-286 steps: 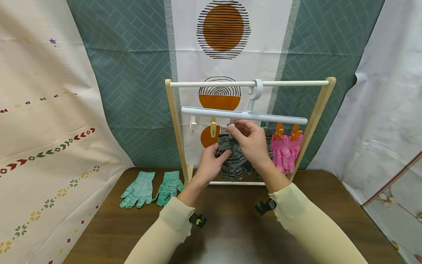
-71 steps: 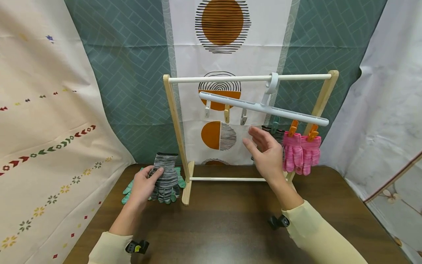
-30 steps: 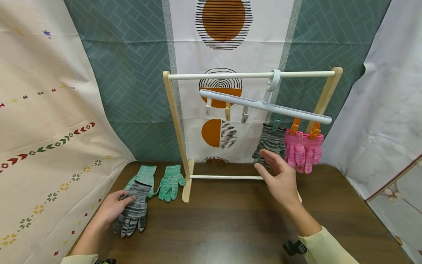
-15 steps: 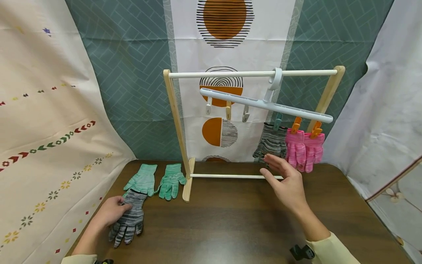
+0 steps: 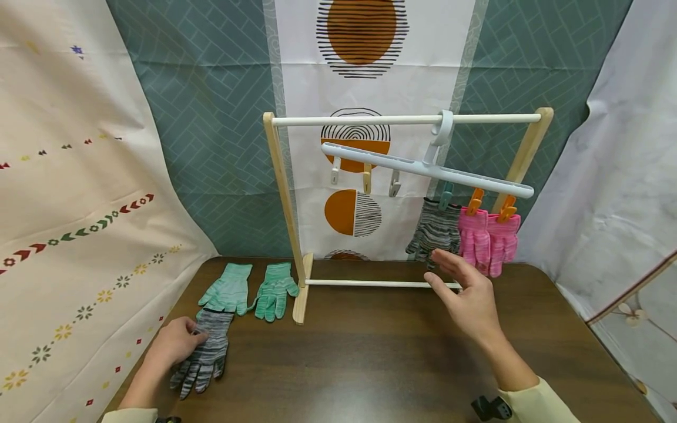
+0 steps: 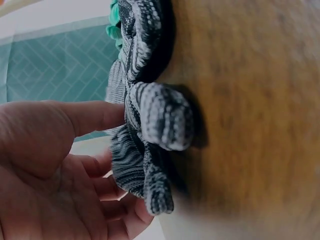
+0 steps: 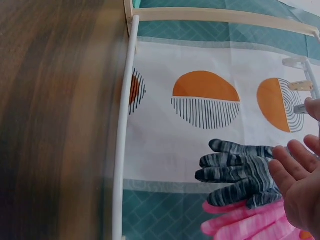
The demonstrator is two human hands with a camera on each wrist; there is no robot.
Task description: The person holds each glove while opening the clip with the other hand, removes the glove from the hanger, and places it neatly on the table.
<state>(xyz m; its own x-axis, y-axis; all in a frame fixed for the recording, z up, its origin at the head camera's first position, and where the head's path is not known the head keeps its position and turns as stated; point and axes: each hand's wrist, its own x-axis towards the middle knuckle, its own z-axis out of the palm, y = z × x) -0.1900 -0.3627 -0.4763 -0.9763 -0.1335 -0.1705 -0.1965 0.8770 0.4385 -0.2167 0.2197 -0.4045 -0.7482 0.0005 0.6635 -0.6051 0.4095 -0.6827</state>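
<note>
A grey-black striped knit glove [image 5: 210,348] lies on the table at the left, its cuff overlapping a light green glove [image 5: 230,289]. My left hand [image 5: 176,342] rests on its left side; in the left wrist view the thumb is straight against the striped glove [image 6: 157,117] and the other fingers are loosely bent behind it. My right hand [image 5: 468,296] is raised, fingers loosely extended and holding nothing, just below another striped glove [image 5: 436,228] hanging from a green clip [image 5: 446,194]. In the right wrist view its fingers overlap that hanging glove [image 7: 240,167].
A greyish hanger [image 5: 412,166] tilts down to the right on the wooden rack [image 5: 370,120]. Pink gloves [image 5: 489,241] hang from two orange clips [image 5: 475,201]. A white, a yellow and a grey clip [image 5: 394,183] hold nothing. A second green glove [image 5: 275,294] lies beside the rack's left foot [image 5: 300,302].
One striped glove came off the grey clip and was carried by my left hand down to the table, then slid slightly toward me. My right hand moved away from the clips, lower and rightward.
</note>
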